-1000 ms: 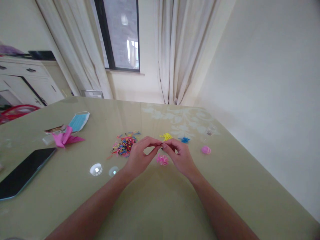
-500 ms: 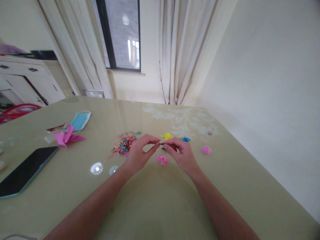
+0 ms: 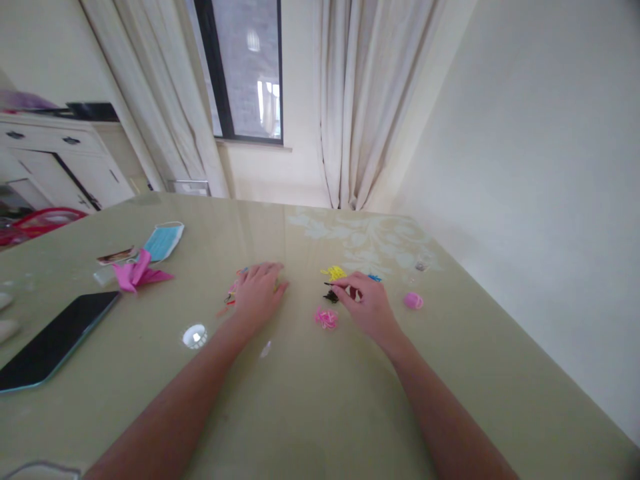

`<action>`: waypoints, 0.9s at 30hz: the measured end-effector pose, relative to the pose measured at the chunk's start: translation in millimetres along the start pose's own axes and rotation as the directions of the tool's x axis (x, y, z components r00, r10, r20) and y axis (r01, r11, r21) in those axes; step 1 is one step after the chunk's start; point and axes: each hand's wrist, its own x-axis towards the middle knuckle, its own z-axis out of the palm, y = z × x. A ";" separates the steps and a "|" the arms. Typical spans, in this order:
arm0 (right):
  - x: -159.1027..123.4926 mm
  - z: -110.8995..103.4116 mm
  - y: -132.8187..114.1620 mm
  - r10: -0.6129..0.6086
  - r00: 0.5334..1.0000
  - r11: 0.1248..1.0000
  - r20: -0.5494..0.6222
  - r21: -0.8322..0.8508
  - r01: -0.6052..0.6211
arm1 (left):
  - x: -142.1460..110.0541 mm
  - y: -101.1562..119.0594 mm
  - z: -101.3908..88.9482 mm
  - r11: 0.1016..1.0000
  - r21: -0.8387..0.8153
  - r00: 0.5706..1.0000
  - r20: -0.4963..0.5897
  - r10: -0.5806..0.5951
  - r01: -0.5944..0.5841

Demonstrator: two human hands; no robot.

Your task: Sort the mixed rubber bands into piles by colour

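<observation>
Right hand (image 3: 367, 303) has a closed grip, thumb and fingertips pinching a thin black band (image 3: 328, 284) just above the small black pile (image 3: 331, 296). Yellow pile (image 3: 333, 273) and pink pile (image 3: 326, 319) are near it on the shiny greenish surface (image 3: 300, 400). Left hand (image 3: 259, 293)'s grip is open, palm down over the mixed multicoloured pile (image 3: 232, 293), covering most of it.

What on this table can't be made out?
Head view:
Mixed-colour pile: mostly hidden by the left hand.
Blue pile: partly hidden by the right hand.
Dark piece in that hand: too small to identify.
Dark slab: cut off by the left edge.
Grey cord: cut off by the bottom edge.
</observation>
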 end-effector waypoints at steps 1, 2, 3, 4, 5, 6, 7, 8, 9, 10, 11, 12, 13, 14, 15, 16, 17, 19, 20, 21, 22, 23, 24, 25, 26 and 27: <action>0.3 1.6 5.6 0.004 1.000 0.994 0.017 -0.105 -0.002 | -0.2 -2.9 2.0 0.999 0.047 1.000 0.026 -0.008 0.007; 0.4 3.4 10.7 0.013 0.999 0.981 0.037 -0.196 -0.005 | 0.1 -5.3 3.7 0.997 0.073 0.999 0.049 -0.012 0.008; 0.4 5.1 15.2 0.026 0.998 0.964 0.059 -0.267 -0.009 | 0.8 -7.0 4.9 0.996 0.087 0.998 0.069 -0.013 0.007; 0.3 6.7 18.9 0.040 0.996 0.947 0.081 -0.320 -0.012 | 1.9 -8.2 5.7 0.995 0.096 0.996 0.086 -0.016 0.007; 0.3 8.0 21.7 0.053 0.993 0.935 0.102 -0.356 -0.013 | 3.3 -8.9 6.0 0.994 0.105 0.995 0.099 -0.019 0.008; 0.3 8.9 23.7 0.066 0.991 0.925 0.119 -0.380 -0.016 | 4.9 -9.4 6.0 0.993 0.114 0.994 0.109 -0.019 0.007; 0.3 9.4 24.9 0.079 0.988 0.918 0.131 -0.395 -0.021 | 6.3 -9.7 5.6 0.993 0.121 0.993 0.115 -0.018 0.004; 0.3 9.6 25.6 0.091 0.986 0.914 0.140 -0.404 -0.026 | 7.5 -9.8 5.0 0.992 0.124 0.993 0.116 -0.013 -0.002; 0.4 9.4 25.7 0.102 0.984 0.912 0.148 -0.409 -0.033 | 8.3 -9.7 4.3 0.992 0.123 0.994 0.113 -0.006 -0.008; 0.4 9.1 25.6 0.112 0.982 0.910 0.155 -0.412 -0.039 | 8.8 -9.5 3.6 0.993 0.117 0.994 0.106 -0.001 -0.012; 0.4 8.6 25.2 0.119 0.980 0.909 0.160 -0.414 -0.043 | 9.0 -9.0 3.0 0.994 0.110 0.995 0.100 0.003 -0.014; 0.3 8.1 24.8 0.123 0.979 0.908 0.160 -0.417 -0.046 | 8.9 -8.4 2.5 0.994 0.105 0.995 0.095 0.002 -0.012; 0.2 7.5 24.4 0.122 0.980 0.908 0.157 -0.417 -0.046 | 8.7 -7.6 2.0 0.995 0.102 0.996 0.092 -0.007 -0.002; 0.1 7.0 24.0 0.117 0.982 0.909 0.149 -0.414 -0.046 | 8.4 -6.6 1.8 0.995 0.101 0.996 0.089 -0.021 0.012; 0.0 6.6 23.6 0.110 0.985 0.913 0.135 -0.405 -0.046 | 8.3 -5.8 1.7 0.995 0.099 0.996 0.083 -0.039 0.030; 0.0 6.1 23.3 0.101 0.988 0.919 0.117 -0.391 -0.048 | 8.3 -5.2 1.7 0.995 0.092 0.996 0.072 -0.055 0.049; 0.0 5.7 23.0 0.091 0.991 0.925 0.096 -0.376 -0.049 | 8.6 -4.9 1.8 0.995 0.077 0.996 0.054 -0.070 0.066; 0.1 4.9 22.4 0.069 0.996 0.937 0.057 -0.346 -0.045 | 9.9 -5.6 2.1 0.996 0.025 0.997 0.001 -0.082 0.082; 0.2 4.6 21.8 0.057 0.998 0.942 0.041 -0.333 -0.040 | 10.9 -6.3 2.0 0.997 -0.012 0.996 -0.030 -0.081 0.081; 0.3 4.5 20.8 0.044 0.999 0.947 0.027 -0.321 -0.033 | 12.0 -6.9 1.7 0.995 -0.060 0.995 -0.058 -0.080 0.077; 0.4 4.4 19.4 0.032 0.999 0.952 0.016 -0.306 -0.026 | 13.0 -7.0 0.9 0.990 -0.120 0.993 -0.080 -0.082 0.072; 0.4 4.6 17.3 0.021 1.000 0.958 0.008 -0.286 -0.018 | 13.7 -6.4 -0.4 0.979 -0.193 0.992 -0.093 -0.086 0.067; 0.4 4.9 14.7 0.012 1.000 0.966 0.002 -0.258 -0.011 | 13.9 -4.7 -2.1 0.959 -0.276 0.991 -0.098 -0.091 0.061; 0.2 5.3 11.3 0.004 1.000 0.975 -0.003 -0.221 -0.005 | 13.5 -1.7 -4.2 0.931 -0.360 0.991 -0.098 -0.092 0.050; -0.1 5.9 7.4 -0.003 1.000 0.985 -0.008 -0.173 0.002 | 12.3 2.6 -6.7 0.898 -0.439 0.992 -0.100 -0.080 0.028; -0.5 6.7 3.1 -0.010 1.000 0.994 -0.015 -0.111 0.008 | 10.3 8.1 -9.4 0.863 -0.505 0.993 -0.107 -0.052 -0.010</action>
